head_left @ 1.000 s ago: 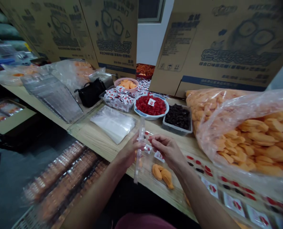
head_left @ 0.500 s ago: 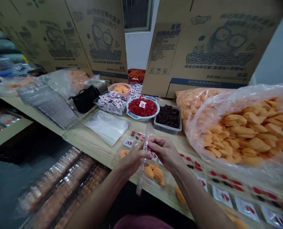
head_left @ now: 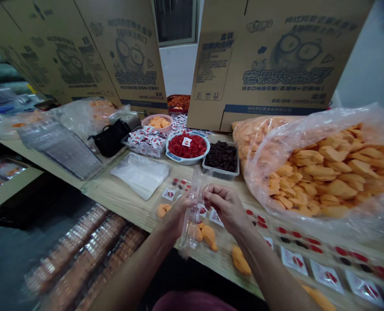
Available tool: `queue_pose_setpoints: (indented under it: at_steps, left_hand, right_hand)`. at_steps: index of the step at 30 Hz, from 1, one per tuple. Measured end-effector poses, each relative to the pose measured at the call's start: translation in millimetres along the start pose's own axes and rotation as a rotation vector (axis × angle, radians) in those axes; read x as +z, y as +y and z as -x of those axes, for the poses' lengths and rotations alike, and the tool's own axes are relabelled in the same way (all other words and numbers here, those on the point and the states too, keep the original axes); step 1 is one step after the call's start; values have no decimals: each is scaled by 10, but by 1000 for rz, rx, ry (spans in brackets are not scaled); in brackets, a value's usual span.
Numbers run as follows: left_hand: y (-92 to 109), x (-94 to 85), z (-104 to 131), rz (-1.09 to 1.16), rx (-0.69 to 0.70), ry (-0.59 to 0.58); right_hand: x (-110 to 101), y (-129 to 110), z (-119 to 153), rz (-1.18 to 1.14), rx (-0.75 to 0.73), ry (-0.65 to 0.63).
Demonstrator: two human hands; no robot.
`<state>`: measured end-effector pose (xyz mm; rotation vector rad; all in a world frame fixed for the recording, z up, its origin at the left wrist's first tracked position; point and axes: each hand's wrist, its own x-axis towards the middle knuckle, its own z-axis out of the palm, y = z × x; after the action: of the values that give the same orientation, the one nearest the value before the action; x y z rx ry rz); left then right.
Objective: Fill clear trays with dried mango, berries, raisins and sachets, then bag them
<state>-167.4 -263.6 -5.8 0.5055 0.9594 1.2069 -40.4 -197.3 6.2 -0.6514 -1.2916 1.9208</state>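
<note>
My left hand (head_left: 180, 212) is closed on a thin clear plastic tray (head_left: 187, 242), tilted up on edge above the table. At its right edge, the fingers of my right hand (head_left: 225, 204) are pinched together on the plastic. Beneath my hands lie filled trays with orange twisted snack pieces (head_left: 209, 236), small white sachets (head_left: 168, 194) and red and dark pieces (head_left: 180, 184). Beyond them stand a blue-rimmed bowl of red pieces (head_left: 187, 149) and a clear tub of dark dried pieces (head_left: 222, 156).
A big plastic bag of orange snacks (head_left: 331, 168) lies open on the right. Clear bags (head_left: 140, 172), a tub of sachets (head_left: 146, 142), a black pouch (head_left: 111, 137) and stacked clear trays (head_left: 61, 144) occupy the left. Cardboard boxes (head_left: 276, 82) stand behind. Packed trays (head_left: 88, 250) are stacked below left.
The clear plastic tray has turned from nearly edge-on to showing more of its face. My hands stay close together on it. The view has shifted slightly.
</note>
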Motion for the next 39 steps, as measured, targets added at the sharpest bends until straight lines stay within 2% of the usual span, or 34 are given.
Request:
queue_pose_setpoints:
  at_steps: [3, 9, 14, 17, 19, 21, 27, 29, 32, 34, 37, 39]
  left_hand:
    - [-17, 77, -37, -46, 63, 40]
    - [-43, 161, -120, -204, 155, 220]
    - [187, -67, -39, -197, 167, 294]
    - [303, -221, 52, -188, 167, 366]
    - [313, -255, 96, -161, 143, 347]
    - [260, -230, 105, -117, 95, 269]
    - [-87, -65, -57, 4, -87, 146]
    - [-152, -21, -104, 0, -116, 149]
    - [-156, 58, -113, -45, -115, 166]
    - [-131, 128, -92, -98, -90, 150]
    - [-124, 238, -67, -168, -58, 91]
    - [-154, 289, -69, -193, -53, 46]
  right_hand:
    - [-40, -52, 49, -1, 25, 32]
    - [-210, -150, 129, 130, 87, 118]
    - [-571, 18, 221, 154, 103, 324]
    - [-734, 211, 281, 198, 195, 353]
    - [-784, 322, 296, 263, 257, 320]
    - [-810, 400, 285, 375, 289, 302]
    - [-935, 506, 222, 695, 296, 385]
    - [-957, 495, 232, 805, 219, 418]
    - [-887, 397, 273, 930, -15, 474]
    - [-768, 281, 300, 820, -66, 390]
    - [-539, 85, 309, 390, 17, 154]
    - [-409, -17, 294, 152, 43, 64]
